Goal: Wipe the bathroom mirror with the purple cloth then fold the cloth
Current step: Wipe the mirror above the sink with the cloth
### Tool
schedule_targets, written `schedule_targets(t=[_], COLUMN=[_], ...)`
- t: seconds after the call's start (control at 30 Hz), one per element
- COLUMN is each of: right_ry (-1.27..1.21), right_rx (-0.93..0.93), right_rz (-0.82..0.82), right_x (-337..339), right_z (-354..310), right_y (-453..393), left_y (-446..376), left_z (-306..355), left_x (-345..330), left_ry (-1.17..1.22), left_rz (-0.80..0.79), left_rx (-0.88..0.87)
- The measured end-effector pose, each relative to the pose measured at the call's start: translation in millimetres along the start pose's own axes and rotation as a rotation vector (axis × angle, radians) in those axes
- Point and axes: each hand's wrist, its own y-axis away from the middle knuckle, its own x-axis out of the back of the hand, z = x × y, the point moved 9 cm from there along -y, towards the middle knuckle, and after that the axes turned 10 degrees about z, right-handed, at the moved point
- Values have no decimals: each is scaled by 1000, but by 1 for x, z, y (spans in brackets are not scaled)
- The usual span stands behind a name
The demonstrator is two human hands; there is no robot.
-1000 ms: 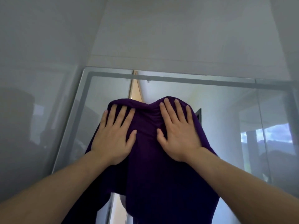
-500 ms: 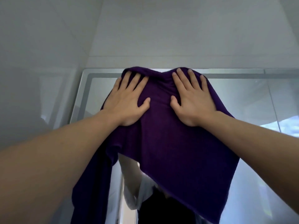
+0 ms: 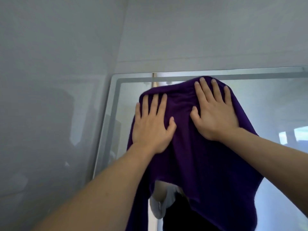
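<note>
Wiping stage: both hands are pressing the cloth flat near the mirror's top edge.

The left hand (image 3: pixel 152 125) and right hand (image 3: pixel 214 112), fingers spread, are pinning the soft, dark purple fabric cloth (image 3: pixel 205 164) against the frosted-border rectangular glass mirror (image 3: pixel 266 104). The cloth is hanging limp and looks light; for folding, taking hold at its upper corners appears best.
</note>
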Motion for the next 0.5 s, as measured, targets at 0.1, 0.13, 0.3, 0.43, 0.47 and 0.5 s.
schedule_targets(t=[0.1, 0.13, 0.3, 0.43, 0.47, 0.5], right_ry=[-5, -7, 12, -21, -26, -29], right_rx=[77, 107, 193, 184, 183, 185], right_rz=[-35, -50, -94, -86, -79, -71], right_x=[-4, -5, -6, -10, -11, -12], right_z=[-19, -23, -30, -57, -64, -70], right_y=[27, 33, 33, 17, 13, 8], left_y=[34, 45, 59, 43, 39, 34], left_z=[-10, -14, -41, -65, -71, -78], left_x=[-1, -1, 2, 4, 5, 6], left_ry=[-4, -5, -20, -49, -63, -77], left_rz=[-59, -81, -180, -200, -196, -191], left_rx=[-30, -45, -87, -67, -81, -105])
